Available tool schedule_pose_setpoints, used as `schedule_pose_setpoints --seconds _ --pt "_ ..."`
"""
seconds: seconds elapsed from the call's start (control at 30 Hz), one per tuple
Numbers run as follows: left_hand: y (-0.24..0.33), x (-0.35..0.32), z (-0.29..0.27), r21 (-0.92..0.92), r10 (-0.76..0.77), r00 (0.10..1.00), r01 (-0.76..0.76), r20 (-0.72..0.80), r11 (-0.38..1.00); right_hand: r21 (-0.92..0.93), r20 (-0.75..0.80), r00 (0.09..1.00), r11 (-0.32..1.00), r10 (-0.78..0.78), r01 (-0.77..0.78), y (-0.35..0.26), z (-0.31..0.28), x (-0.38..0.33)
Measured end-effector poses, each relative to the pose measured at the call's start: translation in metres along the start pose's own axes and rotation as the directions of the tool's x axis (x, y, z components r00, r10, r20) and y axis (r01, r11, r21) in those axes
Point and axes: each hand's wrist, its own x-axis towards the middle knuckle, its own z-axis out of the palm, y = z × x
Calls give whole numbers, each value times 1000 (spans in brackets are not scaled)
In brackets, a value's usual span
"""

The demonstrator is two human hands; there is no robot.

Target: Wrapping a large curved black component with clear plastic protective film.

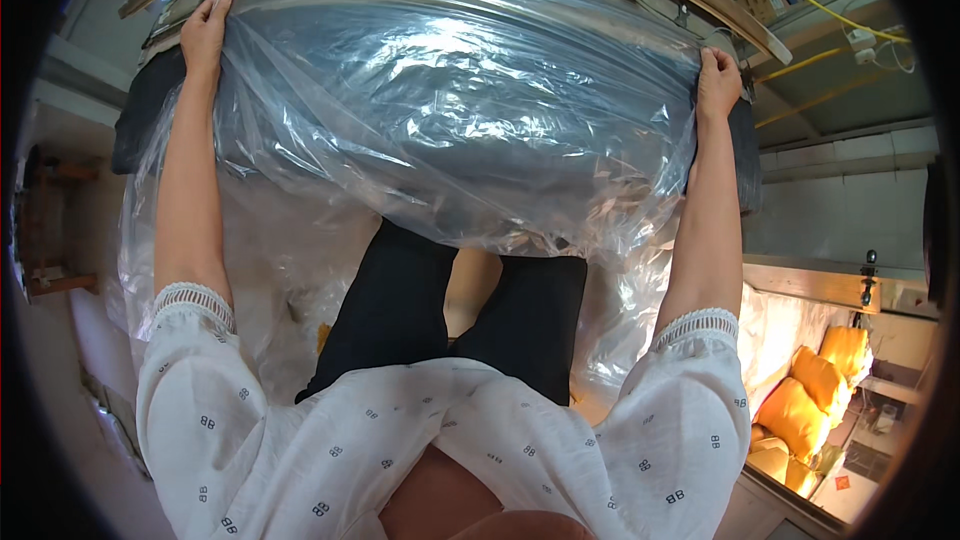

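Here the left hand [205, 35] and right hand [717, 82] are each gripping closed on an opposite end of the clear plastic bag [450, 110], which is stretching crosswise over a dark bundle [140, 120], equally near both.

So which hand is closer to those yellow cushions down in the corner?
Right. The right hand grips the plastic bag on the yellow cushions' side; the left hand holds the opposite end.
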Motion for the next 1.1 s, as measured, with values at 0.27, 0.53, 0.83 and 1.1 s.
schedule_pose_setpoints --seconds 0.27,0.53,0.83,1.1 --pt "11 3 3 188 -11 1000 5 30 982 -322 -160 987 945 -2 -50 -5 -1 5" --pt "-15 11 -14 104 19 995 -29 98 994 -305 -201 980 949 11 -73 5 5 11" --pt "-5 3 -24 260 126 988 -145 88 955 -161 -148 965 958 216 -239 3 -12 21" --pt "21 -43 -105 161 170 983 -157 -66 974 494 265 953 829 145 -263 -42 -28 -66"
